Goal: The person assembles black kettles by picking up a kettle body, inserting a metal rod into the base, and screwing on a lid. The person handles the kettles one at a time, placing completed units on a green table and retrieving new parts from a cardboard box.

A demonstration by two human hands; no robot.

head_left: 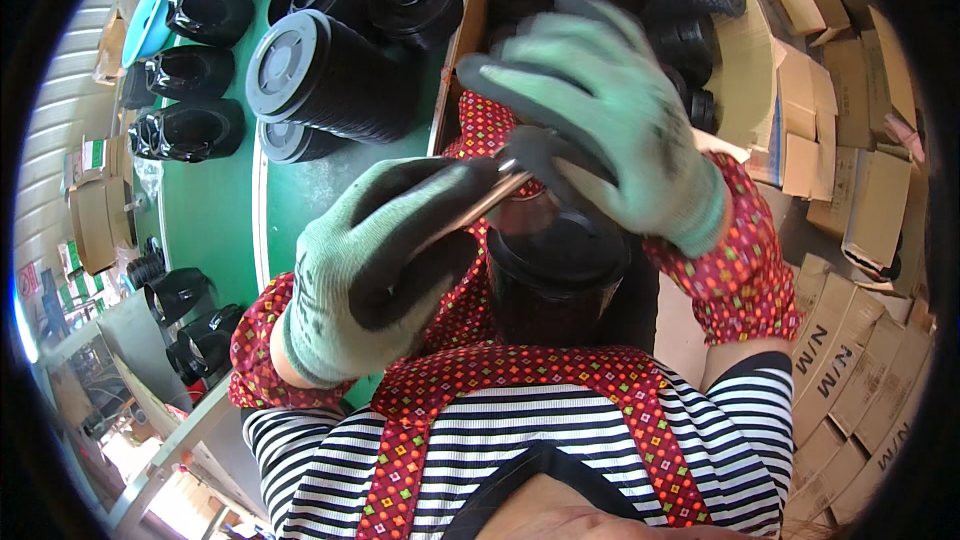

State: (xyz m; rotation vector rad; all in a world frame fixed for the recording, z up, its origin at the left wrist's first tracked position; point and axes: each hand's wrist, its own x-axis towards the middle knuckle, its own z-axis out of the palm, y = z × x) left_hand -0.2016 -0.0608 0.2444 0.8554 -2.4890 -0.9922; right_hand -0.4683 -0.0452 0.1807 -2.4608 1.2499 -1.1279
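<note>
My left hand (pixel 375 255), in a pale green glove with black-coated palm and fingers, is closed around a slim silver metal tool (pixel 497 195); its kind is not clear. Just right of the tool's tip, my right hand (pixel 615 105) wears a matching glove. Motion smears its fingers, and whether it grips anything is hidden. A small blurred dark piece (pixel 535 152) shows between the two hands. Below them, close to my body, stands a black round part (pixel 560 250) with a wide rim, partly covered by a blurred, see-through brownish shape.
On the green table (pixel 325 185) at left stand stacks of black round lids (pixel 340 80) and a row of glossy black housings (pixel 200 70). An open cardboard box (pixel 755 50) at upper right contains black ribbed parts. Flattened cartons (pixel 850 350) lie at right.
</note>
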